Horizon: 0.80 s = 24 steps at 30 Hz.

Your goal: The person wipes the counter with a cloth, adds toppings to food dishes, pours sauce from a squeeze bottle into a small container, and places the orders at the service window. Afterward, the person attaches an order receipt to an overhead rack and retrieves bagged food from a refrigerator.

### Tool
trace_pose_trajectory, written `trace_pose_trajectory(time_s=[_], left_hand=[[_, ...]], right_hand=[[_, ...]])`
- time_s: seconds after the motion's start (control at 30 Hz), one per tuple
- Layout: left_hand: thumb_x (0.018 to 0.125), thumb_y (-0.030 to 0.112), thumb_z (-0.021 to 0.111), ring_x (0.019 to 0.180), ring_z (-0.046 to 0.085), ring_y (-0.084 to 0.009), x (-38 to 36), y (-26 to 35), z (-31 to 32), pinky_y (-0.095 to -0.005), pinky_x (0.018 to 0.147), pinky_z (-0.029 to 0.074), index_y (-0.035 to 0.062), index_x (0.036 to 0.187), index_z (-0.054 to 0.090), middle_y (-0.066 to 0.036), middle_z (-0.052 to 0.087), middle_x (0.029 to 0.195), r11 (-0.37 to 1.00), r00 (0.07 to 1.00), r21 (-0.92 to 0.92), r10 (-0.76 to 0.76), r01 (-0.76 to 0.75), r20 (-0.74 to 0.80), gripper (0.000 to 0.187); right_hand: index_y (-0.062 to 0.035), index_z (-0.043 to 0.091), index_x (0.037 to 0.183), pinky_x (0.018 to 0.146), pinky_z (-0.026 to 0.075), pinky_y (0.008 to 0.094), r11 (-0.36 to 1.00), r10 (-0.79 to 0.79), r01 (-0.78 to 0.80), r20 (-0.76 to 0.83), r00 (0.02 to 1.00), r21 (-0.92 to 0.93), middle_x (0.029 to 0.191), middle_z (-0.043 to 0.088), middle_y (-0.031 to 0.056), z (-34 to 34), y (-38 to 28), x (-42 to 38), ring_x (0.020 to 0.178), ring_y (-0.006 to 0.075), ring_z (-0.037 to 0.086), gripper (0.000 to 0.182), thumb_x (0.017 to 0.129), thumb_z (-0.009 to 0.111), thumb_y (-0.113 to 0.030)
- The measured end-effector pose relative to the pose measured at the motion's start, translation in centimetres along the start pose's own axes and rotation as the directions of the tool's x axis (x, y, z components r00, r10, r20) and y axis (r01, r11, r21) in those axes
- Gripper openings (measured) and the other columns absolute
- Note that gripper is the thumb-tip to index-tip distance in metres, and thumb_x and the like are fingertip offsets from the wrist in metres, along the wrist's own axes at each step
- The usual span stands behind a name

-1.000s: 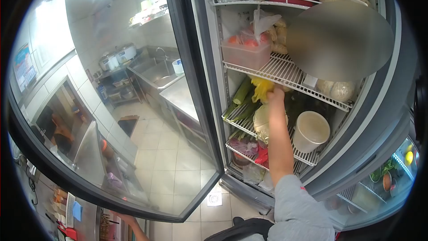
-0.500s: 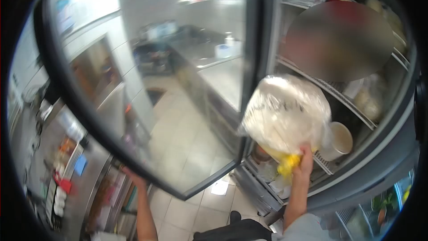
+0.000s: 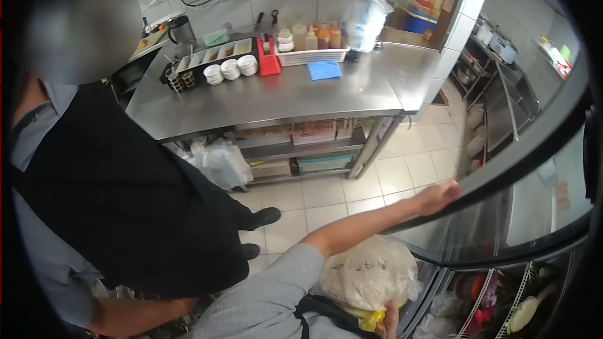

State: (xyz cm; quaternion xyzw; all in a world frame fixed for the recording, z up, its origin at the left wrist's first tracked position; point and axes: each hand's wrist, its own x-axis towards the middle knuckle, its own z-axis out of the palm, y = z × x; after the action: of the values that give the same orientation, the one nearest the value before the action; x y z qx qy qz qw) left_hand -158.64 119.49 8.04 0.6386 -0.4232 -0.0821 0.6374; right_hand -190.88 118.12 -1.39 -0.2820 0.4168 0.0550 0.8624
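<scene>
My left hand (image 3: 440, 197) is at the dark frame of the glass fridge door (image 3: 483, 183), its fingers closed round the edge. Low in the view, my right hand (image 3: 391, 321) grips a large clear plastic bag (image 3: 370, 270) by its gathered end, beside a bright yellow piece. The bag is full of something pale and has dark handwriting on it; its exact contents cannot be made out. It hangs close to my body, below my outstretched left arm.
A co-worker in a black apron (image 3: 125, 188) stands close on the left. Ahead is a steel counter (image 3: 352, 97) with squeeze bottles (image 3: 312, 39), a blue cloth (image 3: 324, 70) and stacked white cups (image 3: 231, 69). Fridge shelves (image 3: 480, 304) hold food at lower right.
My view has swung left from the fridge interior to the counter and the co-worker. The bag has come out of the fridge toward my body, still in my right hand.
</scene>
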Motion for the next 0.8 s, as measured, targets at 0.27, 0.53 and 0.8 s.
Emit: trace_pose_trajectory(time_s=[0.27, 0.53, 0.8], left_hand=[[0.086, 0.063, 0.025, 0.121, 0.037, -0.0422, -5.7, 7.0, -2.5, -0.0530, 0.102, 0.024, 0.0065, 0.133, 0.035, -0.023, 0.044, 0.127, 0.959, 0.775, 0.261, -0.083, -0.107, 0.626, 0.074], [0.090, 0.049, 0.037, 0.128, 0.031, -0.0344, -8.2, 11.8, -10.8, -0.0455, 0.104, 0.024, 0.0034, 0.133, 0.035, -0.016, 0.038, 0.136, 0.935, 0.908, 0.272, 0.104, -0.229, 0.405, 0.063], [0.086, 0.026, 0.056, 0.123, 0.040, -0.0274, -4.4, 4.6, -25.2, -0.0421, 0.101, 0.030, 0.0073, 0.127, 0.047, -0.008, 0.050, 0.128, 0.819, 0.976, 0.572, 0.165, -0.056, -0.141, 0.046]], right_hand=[[-0.0054, 0.047, 0.108, 0.075, 0.051, 0.0377, 0.995, -0.053, 0.072, 0.246, 0.968, -0.068, 0.095, 0.055, 0.0097, 13.0, 2.5, 9.7, 0.084, 0.0237, 0.057, 0.033, 0.079, 0.056, -0.017], [-0.0014, 0.049, 0.102, 0.075, 0.049, 0.0384, 0.989, -0.079, 0.129, 0.499, 0.863, -0.067, 0.087, 0.056, 0.0101, 32.8, 0.8, 19.3, 0.082, 0.0230, 0.057, 0.034, 0.069, 0.056, -0.008], [0.0015, 0.049, 0.106, 0.074, 0.048, 0.0349, 0.866, 0.308, 0.059, 0.623, 0.719, -0.496, 0.089, 0.057, 0.0108, 46.2, 2.9, 35.1, 0.080, 0.0221, 0.057, 0.037, 0.073, 0.058, -0.012]])
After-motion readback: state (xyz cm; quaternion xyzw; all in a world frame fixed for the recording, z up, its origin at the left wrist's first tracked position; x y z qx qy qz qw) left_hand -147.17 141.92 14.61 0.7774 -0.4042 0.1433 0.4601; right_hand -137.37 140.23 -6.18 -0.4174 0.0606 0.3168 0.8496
